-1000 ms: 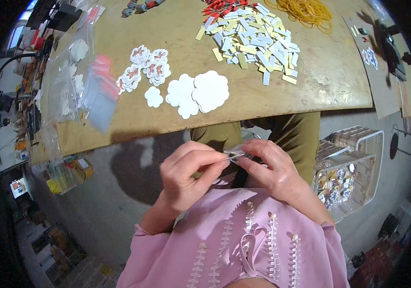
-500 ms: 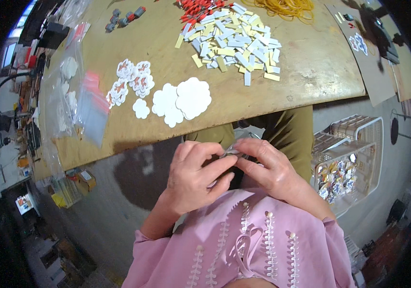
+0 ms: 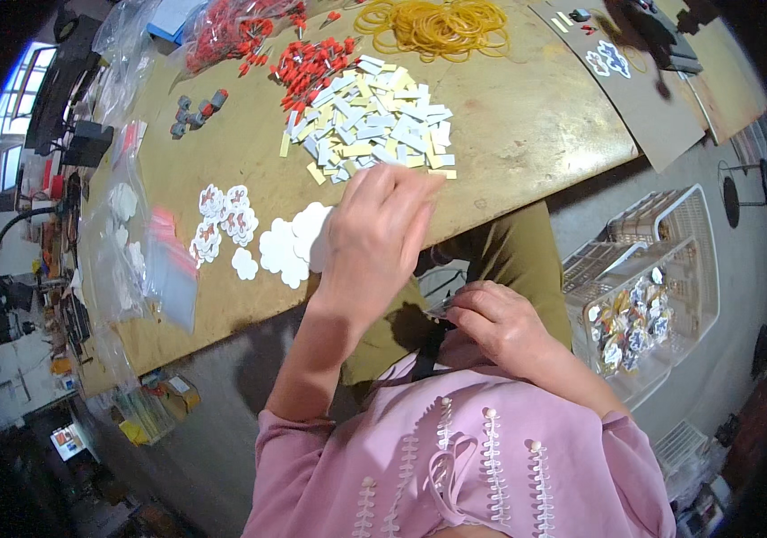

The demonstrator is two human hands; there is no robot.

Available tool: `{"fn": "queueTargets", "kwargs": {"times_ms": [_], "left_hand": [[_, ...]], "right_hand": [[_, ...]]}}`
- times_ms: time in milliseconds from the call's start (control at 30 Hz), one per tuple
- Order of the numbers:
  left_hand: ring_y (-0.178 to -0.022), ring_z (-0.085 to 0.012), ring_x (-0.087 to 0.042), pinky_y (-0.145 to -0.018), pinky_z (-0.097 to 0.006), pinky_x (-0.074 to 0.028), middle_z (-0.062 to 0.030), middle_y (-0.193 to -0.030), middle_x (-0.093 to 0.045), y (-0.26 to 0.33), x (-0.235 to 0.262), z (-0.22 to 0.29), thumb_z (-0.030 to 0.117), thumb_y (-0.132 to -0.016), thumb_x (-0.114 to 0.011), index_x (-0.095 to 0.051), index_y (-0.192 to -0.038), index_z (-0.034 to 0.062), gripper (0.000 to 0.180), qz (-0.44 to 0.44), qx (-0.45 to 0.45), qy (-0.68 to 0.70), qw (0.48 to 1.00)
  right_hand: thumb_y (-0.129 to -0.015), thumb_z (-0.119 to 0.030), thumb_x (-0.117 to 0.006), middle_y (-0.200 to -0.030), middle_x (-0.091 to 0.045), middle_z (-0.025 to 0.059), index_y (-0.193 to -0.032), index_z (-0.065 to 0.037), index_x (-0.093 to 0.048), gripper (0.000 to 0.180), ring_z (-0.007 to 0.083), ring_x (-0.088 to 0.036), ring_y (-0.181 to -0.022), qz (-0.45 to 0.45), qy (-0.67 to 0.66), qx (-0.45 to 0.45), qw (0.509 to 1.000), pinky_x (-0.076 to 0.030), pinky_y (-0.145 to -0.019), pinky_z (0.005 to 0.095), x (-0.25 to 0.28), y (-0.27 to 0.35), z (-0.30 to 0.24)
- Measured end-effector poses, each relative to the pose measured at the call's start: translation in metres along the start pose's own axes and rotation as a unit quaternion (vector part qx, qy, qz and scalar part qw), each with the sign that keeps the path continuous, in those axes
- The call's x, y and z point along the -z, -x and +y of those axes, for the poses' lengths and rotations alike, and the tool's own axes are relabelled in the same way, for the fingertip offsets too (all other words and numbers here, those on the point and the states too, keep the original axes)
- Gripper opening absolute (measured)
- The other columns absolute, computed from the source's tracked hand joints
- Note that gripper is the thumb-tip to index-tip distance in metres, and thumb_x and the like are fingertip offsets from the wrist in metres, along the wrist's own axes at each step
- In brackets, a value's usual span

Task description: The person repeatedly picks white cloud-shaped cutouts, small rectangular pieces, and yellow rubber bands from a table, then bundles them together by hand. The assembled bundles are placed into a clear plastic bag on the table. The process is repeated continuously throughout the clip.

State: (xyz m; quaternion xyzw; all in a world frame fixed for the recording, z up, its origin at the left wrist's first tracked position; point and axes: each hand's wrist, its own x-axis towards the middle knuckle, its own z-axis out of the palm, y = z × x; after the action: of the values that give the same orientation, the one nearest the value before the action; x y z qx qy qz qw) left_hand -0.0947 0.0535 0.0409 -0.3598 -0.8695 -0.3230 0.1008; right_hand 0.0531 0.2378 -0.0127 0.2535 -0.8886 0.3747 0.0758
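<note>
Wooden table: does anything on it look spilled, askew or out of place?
Nothing looks damaged. The white and yellow strips lie in a loose heap, and small red pieces are scattered beside it. The left hand reaches over the table edge; the right hand holds a small item in the lap.

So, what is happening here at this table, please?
A person in a pink top sits at a wooden table. The left hand reaches out over the table edge, above the white flower-shaped cutouts and near the pile of white and yellow strips. The right hand stays in the lap, pinching a small thin piece too small to identify. Red caps and yellow rubber bands lie farther back.
</note>
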Motion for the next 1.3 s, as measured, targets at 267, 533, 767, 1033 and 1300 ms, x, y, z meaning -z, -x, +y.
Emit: {"fn": "queueTargets", "kwargs": {"times_ms": [267,533,767,1033,1300], "left_hand": [[-0.098,-0.0316,-0.064,-0.086,-0.043,-0.054,-0.0097,-0.100,-0.063,-0.015,-0.012,-0.008,0.006,-0.088,-0.080,-0.076,-0.105,0.0070,0.018,-0.063,0.016,-0.010,0.998],[-0.086,-0.0268,-0.069,-0.075,-0.039,-0.056,-0.0076,-0.099,-0.070,0.011,-0.011,-0.014,0.005,-0.093,-0.078,-0.071,-0.104,0.0063,0.013,-0.011,0.090,0.053,0.994],[-0.093,-0.0094,-0.067,-0.075,-0.026,-0.055,-0.0078,-0.113,-0.075,0.009,-0.004,-0.017,0.007,-0.107,-0.066,-0.063,-0.114,0.0007,0.010,0.046,0.228,0.200,0.952],[-0.082,-0.0075,-0.067,-0.070,-0.025,-0.054,-0.0049,-0.098,-0.077,0.041,0.023,0.010,0.001,-0.098,-0.076,-0.073,-0.107,0.0026,0.010,-0.013,0.278,0.321,0.905],[-0.094,-0.0269,-0.073,-0.079,-0.038,-0.059,-0.0068,-0.106,-0.074,0.060,0.029,0.027,0.006,-0.084,-0.083,-0.078,-0.113,0.0101,0.029,-0.063,0.087,0.102,0.989]], "right_hand": [[-0.082,-0.012,-0.069,-0.112,-0.068,0.0123,-0.106,-0.001,-0.070,0.027,0.0307,-0.068,-0.109,0.033,0.008,-0.014,0.999,-0.058,-0.090,0.0400,0.006,0.005,0.008],[-0.082,-0.011,-0.068,-0.115,-0.068,0.0126,-0.106,-0.001,-0.069,0.026,0.0316,-0.068,-0.113,0.035,0.007,-0.023,0.999,-0.059,-0.094,0.0404,0.004,-0.002,0.017],[-0.081,-0.009,-0.069,-0.118,-0.067,0.0154,-0.105,0.000,-0.069,0.026,0.0334,-0.068,-0.116,0.047,0.003,-0.017,0.999,-0.059,-0.095,0.0417,0.007,-0.015,0.010],[-0.079,-0.005,-0.077,-0.118,-0.068,0.0189,-0.104,0.003,-0.070,0.027,0.0401,-0.071,-0.112,0.096,-0.017,0.001,0.995,-0.062,-0.090,0.0465,0.013,-0.031,0.000],[-0.084,-0.004,-0.075,-0.123,-0.065,0.0224,-0.103,0.006,-0.069,0.023,0.0405,-0.069,-0.117,0.092,-0.021,0.021,0.995,-0.060,-0.096,0.0453,0.011,-0.036,-0.008]]}}
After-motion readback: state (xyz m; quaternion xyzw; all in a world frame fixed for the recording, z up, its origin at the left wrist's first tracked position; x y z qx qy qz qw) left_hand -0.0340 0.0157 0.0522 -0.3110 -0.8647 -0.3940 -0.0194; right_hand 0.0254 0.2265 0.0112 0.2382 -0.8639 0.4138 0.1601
